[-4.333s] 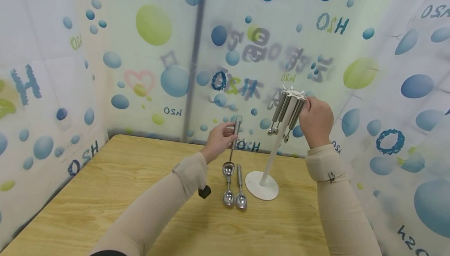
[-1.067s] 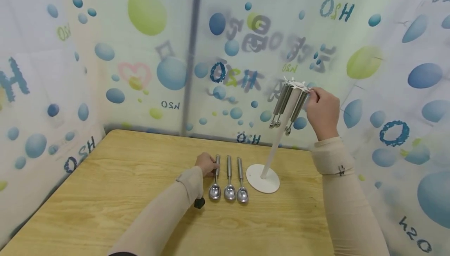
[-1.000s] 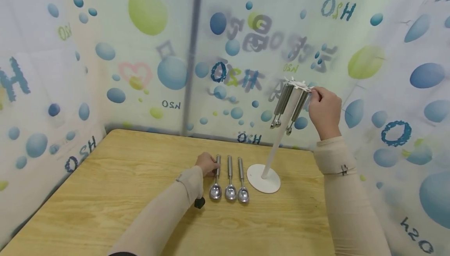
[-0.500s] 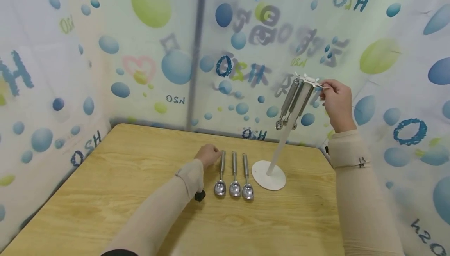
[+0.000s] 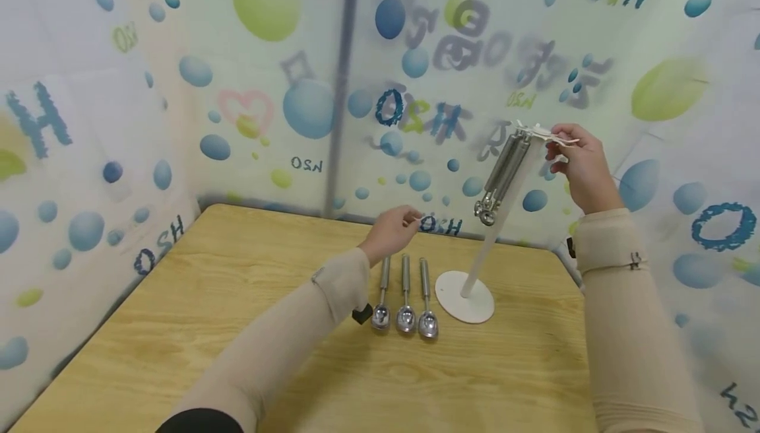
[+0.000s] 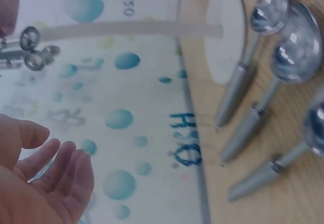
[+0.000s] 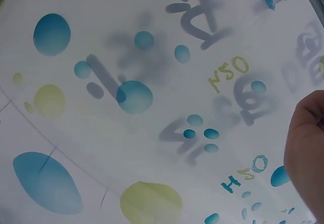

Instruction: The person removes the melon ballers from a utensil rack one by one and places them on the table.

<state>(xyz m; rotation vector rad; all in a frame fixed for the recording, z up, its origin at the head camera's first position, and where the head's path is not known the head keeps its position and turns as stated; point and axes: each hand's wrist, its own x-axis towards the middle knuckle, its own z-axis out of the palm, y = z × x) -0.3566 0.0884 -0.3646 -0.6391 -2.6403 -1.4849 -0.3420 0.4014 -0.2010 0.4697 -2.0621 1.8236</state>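
The left arm (image 5: 279, 331) reaches from the near left toward the far side, the left hand (image 5: 390, 232) raised, its fingers (image 6: 78, 176) softly bent and its thumb (image 6: 34, 134) parted from them. The right arm (image 5: 632, 327) stretches up on the right, the right hand (image 5: 584, 166) higher than the left, held in a pinch; its lower fingers seem curled, though the right wrist view shows only part of them.

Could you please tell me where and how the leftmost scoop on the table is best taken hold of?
I would grip the leftmost scoop by the middle of its straight handle, probably from above and the left: its round bowl lies at the near end, the slim handle points away, and the next scoop lies close on its right.
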